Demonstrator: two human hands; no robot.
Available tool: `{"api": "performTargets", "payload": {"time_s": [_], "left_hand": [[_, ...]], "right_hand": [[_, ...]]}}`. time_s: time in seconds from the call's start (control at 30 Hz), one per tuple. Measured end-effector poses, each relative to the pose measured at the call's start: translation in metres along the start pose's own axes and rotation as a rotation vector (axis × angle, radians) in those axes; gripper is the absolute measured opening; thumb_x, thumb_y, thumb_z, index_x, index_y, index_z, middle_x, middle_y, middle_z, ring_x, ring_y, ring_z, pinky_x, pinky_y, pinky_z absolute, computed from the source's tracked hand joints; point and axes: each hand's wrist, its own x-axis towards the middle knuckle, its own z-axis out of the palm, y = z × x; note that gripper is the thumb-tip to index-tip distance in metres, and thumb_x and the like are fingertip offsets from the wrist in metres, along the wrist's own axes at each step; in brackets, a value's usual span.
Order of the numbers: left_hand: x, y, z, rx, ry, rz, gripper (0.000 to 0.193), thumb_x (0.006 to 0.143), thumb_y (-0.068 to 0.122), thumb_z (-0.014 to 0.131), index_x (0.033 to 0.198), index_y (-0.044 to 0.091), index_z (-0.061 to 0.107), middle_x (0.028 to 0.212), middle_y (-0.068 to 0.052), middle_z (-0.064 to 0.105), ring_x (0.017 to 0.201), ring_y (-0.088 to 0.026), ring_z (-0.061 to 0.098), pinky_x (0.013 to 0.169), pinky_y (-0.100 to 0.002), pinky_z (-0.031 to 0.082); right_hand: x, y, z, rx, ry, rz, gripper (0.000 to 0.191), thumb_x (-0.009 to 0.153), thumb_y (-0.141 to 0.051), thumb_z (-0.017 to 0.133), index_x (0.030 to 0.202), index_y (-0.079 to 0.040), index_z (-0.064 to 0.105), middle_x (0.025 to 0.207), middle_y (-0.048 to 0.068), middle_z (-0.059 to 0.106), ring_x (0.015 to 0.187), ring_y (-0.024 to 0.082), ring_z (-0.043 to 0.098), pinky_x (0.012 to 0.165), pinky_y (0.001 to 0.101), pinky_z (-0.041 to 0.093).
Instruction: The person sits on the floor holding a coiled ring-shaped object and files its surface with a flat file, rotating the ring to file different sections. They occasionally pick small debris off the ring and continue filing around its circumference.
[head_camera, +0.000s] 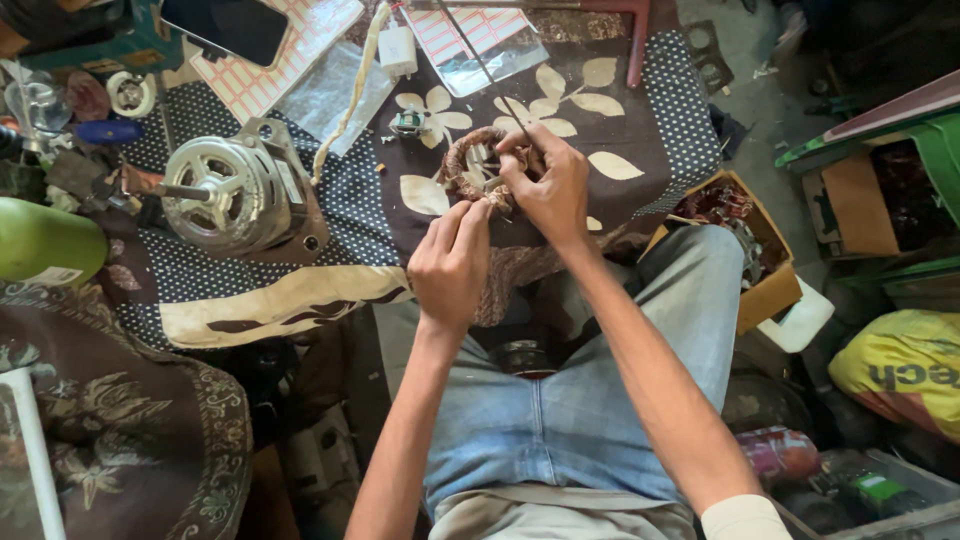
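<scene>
Your left hand (452, 262) and right hand (548, 190) both pinch, fingers closed, the copper winding ring (470, 165), which lies on the leaf-patterned cloth (600, 120) beside the electric motor (232, 195).

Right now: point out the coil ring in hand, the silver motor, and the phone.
coil ring (462, 150), head view, brown winding on its upper left arc
silver motor (215, 195), head view, round end housing
phone (228, 25), head view, dark screen

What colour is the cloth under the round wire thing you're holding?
Dark brown cloth with cream leaf and flower shapes and a white-dotted border, seen clearly in the head view.
</scene>
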Motion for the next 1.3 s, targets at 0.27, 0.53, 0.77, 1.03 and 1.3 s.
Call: {"api": "performTargets", "payload": {"time_s": [0.27, 0.53, 0.77, 1.03, 1.3], "left_hand": [[0.002, -0.002, 0.003, -0.131, 0.032, -0.05, 0.018, 0.094, 0.005, 0.078, 0.109, 0.004, 0.07, 0.105, -0.01, 0.072, 0.092, -0.027, 0.074, 0.081, -0.036, 0.059], [-0.004, 0.01, 0.015, -0.237, 0.16, -0.371, 0.013, 0.091, 0.003, 0.077, 0.104, 0.004, 0.073, 0.1, -0.01, 0.074, 0.086, -0.024, 0.074, 0.08, -0.034, 0.06], [0.007, 0.016, 0.007, -0.23, -0.009, -0.644, 0.024, 0.088, 0.023, 0.084, 0.083, 0.003, 0.073, 0.075, -0.009, 0.073, 0.065, -0.022, 0.072, 0.064, -0.032, 0.054], [0.026, 0.013, 0.003, -0.322, -0.195, -0.907, 0.028, 0.082, 0.032, 0.082, 0.083, 0.004, 0.078, 0.072, -0.007, 0.078, 0.065, -0.014, 0.076, 0.065, -0.029, 0.056], [0.008, 0.015, -0.002, -0.171, 0.013, -0.335, 0.015, 0.092, 0.019, 0.08, 0.103, 0.012, 0.072, 0.091, -0.003, 0.075, 0.082, -0.019, 0.073, 0.074, -0.032, 0.056]], "right_hand": [[-0.002, -0.001, 0.0, 0.024, 0.005, -0.018, 0.008, 0.088, -0.006, 0.072, 0.097, -0.006, 0.07, 0.071, 0.001, 0.058, 0.06, 0.006, 0.046, 0.054, 0.0279, 0.039], [-0.001, -0.001, -0.001, -0.012, 0.011, -0.026, 0.008, 0.088, -0.007, 0.074, 0.095, -0.006, 0.07, 0.07, 0.001, 0.059, 0.058, 0.007, 0.045, 0.053, 0.0291, 0.038], [-0.001, -0.002, -0.001, -0.01, 0.001, -0.012, 0.008, 0.088, -0.006, 0.073, 0.096, -0.006, 0.071, 0.07, 0.001, 0.059, 0.057, 0.007, 0.045, 0.053, 0.0288, 0.038], [-0.001, -0.005, -0.001, -0.023, 0.0, 0.003, 0.009, 0.087, -0.005, 0.072, 0.096, -0.005, 0.071, 0.066, 0.003, 0.052, 0.057, 0.008, 0.043, 0.052, 0.0294, 0.037], [0.0, -0.004, -0.001, -0.018, 0.017, -0.004, 0.008, 0.087, -0.005, 0.072, 0.095, -0.005, 0.071, 0.066, 0.004, 0.051, 0.057, 0.009, 0.042, 0.052, 0.0295, 0.036]]}}
